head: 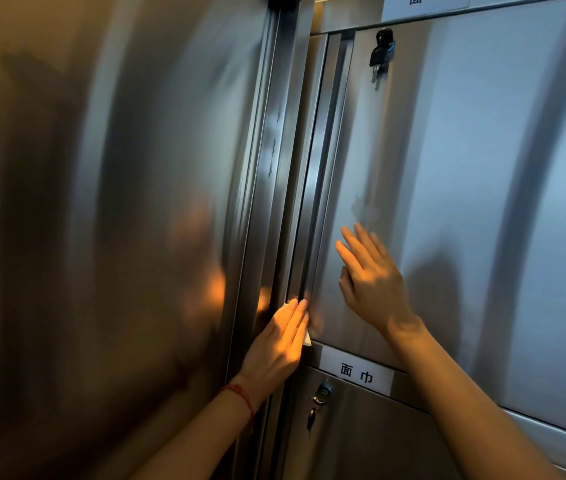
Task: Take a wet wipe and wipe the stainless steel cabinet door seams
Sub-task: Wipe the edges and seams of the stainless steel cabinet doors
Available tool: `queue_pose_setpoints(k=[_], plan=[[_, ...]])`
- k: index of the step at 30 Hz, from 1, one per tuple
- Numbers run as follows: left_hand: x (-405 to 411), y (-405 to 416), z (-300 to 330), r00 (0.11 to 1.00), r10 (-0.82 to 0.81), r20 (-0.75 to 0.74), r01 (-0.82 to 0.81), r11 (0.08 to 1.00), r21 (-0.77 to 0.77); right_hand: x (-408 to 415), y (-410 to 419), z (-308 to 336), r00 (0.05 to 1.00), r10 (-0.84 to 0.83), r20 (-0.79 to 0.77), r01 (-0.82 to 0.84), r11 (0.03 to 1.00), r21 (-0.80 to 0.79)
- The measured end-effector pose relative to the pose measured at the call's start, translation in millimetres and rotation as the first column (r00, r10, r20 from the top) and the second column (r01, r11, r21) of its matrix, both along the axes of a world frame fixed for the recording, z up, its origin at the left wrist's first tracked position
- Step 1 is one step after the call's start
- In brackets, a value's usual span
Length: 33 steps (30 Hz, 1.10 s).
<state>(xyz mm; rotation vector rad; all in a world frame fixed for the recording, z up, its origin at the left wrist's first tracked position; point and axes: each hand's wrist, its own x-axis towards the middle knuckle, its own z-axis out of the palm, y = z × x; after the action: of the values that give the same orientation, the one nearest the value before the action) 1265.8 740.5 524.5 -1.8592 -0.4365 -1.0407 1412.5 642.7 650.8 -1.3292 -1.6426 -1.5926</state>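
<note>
Gleaming on the left, a tall stainless steel panel (101,220) fills the view. Left hand (279,341), fingers straight, presses a white wet wipe (306,336) into the vertical door seam (304,202). Right hand (371,282) lies flat and relaxed on the cabinet door (447,168), keys (382,53) above, label (356,372) below.

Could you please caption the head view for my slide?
Left hand presses a wipe into the cabinet seam; right hand steadies the door.
</note>
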Motion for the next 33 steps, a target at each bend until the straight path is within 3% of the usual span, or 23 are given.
queue_pose_setpoints(k=[23, 33], plan=[[-26, -35, 14, 0.995, -0.058, 0.082, 0.062, 0.997, -0.052, -11, -27, -56, 0.997, 0.045, -0.066, -0.053, 0.989, -0.137], [-50, -58, 19, 0.972, -0.19, 0.139, 0.203, 0.975, -0.091, -29, -47, -82, 0.991, 0.065, -0.12, -0.09, 0.973, -0.214]])
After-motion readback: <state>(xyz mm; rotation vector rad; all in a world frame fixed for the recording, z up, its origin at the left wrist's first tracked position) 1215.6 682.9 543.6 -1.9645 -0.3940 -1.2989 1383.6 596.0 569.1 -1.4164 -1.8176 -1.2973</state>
